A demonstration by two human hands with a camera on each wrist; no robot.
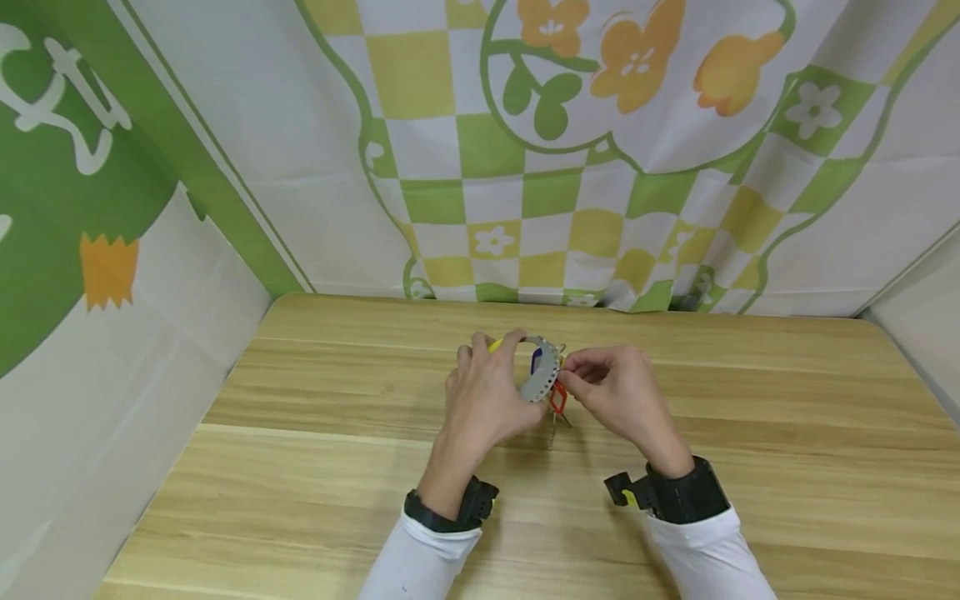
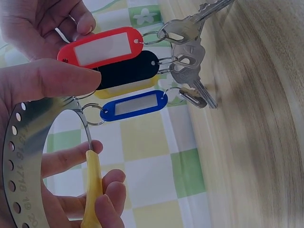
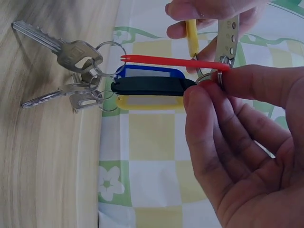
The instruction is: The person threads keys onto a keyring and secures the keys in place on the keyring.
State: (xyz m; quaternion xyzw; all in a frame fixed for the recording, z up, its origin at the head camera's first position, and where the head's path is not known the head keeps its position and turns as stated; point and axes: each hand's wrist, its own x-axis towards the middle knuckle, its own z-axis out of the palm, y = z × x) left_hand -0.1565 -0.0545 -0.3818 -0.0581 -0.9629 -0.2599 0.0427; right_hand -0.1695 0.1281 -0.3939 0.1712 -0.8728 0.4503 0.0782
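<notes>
My left hand (image 1: 483, 392) grips a grey metal key holder, a curved plate (image 2: 19, 156) with numbered holes and a yellow handle (image 2: 92, 190). Its fingers curl about the handle side, and the thumb lies along the plate. Between thumb and fingertips, my right hand (image 1: 618, 392) pinches a small split ring (image 3: 219, 78) at the end of the red key tag (image 3: 171, 61), right by the plate's edge. Black (image 2: 128, 71), yellow (image 3: 152, 102) and blue (image 2: 135, 105) tags hang beside it. Silver keys (image 2: 190, 61) dangle from the tags' far ends.
Under the hands lies a wooden table (image 1: 337, 467). A patterned green, yellow and white cloth (image 1: 495, 200) hangs along its back edge, and another covers the left side (image 1: 187, 333). Each wrist wears a black strap (image 1: 690, 492) with a camera mount.
</notes>
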